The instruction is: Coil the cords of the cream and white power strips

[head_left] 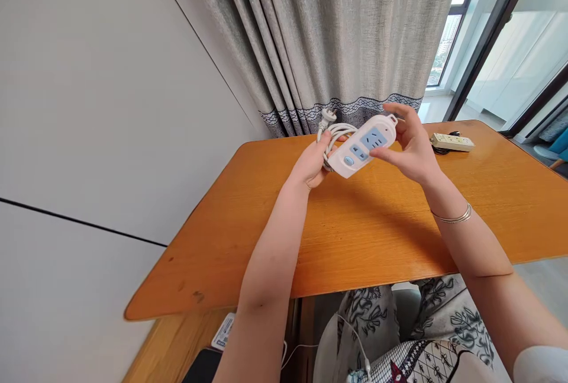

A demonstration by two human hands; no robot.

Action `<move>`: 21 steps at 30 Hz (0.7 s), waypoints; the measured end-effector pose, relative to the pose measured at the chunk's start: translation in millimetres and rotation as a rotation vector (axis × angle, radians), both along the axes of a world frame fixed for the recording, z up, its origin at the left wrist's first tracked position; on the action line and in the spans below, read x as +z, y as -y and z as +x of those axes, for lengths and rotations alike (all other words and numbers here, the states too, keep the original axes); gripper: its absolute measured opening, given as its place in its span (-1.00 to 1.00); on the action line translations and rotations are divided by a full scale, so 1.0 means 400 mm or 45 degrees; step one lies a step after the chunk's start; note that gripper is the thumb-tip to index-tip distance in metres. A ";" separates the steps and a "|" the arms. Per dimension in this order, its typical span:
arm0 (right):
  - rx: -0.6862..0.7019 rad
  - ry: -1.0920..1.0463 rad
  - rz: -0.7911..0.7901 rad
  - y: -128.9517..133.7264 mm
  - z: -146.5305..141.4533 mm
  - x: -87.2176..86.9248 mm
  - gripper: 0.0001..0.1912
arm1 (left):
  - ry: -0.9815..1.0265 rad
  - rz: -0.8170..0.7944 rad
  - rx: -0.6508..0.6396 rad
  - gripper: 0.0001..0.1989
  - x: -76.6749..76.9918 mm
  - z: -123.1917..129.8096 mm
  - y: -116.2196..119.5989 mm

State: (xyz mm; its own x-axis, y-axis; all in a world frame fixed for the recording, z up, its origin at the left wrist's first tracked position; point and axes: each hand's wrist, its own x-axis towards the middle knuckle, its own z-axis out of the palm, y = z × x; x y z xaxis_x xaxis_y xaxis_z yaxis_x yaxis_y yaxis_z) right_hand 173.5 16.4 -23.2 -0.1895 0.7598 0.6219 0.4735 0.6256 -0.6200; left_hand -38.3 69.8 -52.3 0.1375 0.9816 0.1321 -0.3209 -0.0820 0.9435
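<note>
Right above the orange-brown wooden table (355, 235), a white plastic power strip with pale blue sockets and a blue round button (362, 145) is held in the air between both hands, tilted so that its far end rises to the right. Its face shows one larger blue socket panel near the upper end, two smaller blue panels in the middle and the button at the lower end. The left hand (313, 165) is closed round the lower end of the strip together with a coiled white cable (336, 133), whose white plug (328, 115) sticks up behind the loops. The right hand (410, 143) pinches the upper end, the thumb along the near edge and the fingers curled over the far end; a thin silver bangle (452, 217) sits on that wrist.

The table top is mostly bare, with its rounded near edge close to the person's lap and its left corner near the plain grey wall (89, 105). A second, cream-coloured power strip (452, 142) lies flat near the far right edge, well apart from the hands. Behind the table hangs a grey pleated curtain with a dark patterned hem (337, 34). No writing or brand can be read on either strip.
</note>
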 end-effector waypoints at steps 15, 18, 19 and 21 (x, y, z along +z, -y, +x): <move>0.372 -0.521 -0.890 -0.073 0.026 -0.052 -0.16 | -0.011 -0.397 -0.211 -0.69 -0.037 0.033 -0.010; 0.362 -0.662 -0.902 -0.092 0.021 -0.075 -0.13 | 0.001 -0.416 -0.177 -0.63 -0.054 0.040 -0.028; 0.352 -0.715 -0.890 -0.102 0.016 -0.087 -0.13 | 0.031 -0.414 -0.183 -0.58 -0.059 0.043 -0.034; 0.317 -0.845 -0.848 -0.122 0.005 -0.111 -0.14 | 0.120 -0.375 -0.201 -0.48 -0.067 0.050 -0.044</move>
State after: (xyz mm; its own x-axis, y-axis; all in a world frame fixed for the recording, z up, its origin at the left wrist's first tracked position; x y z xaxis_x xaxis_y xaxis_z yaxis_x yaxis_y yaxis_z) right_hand 175.5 65.3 -67.8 -0.1580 0.9805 0.1172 -0.1985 0.0847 -0.9764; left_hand -18.2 87.4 -79.3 0.2916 0.9471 -0.1341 -0.3950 0.2469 0.8849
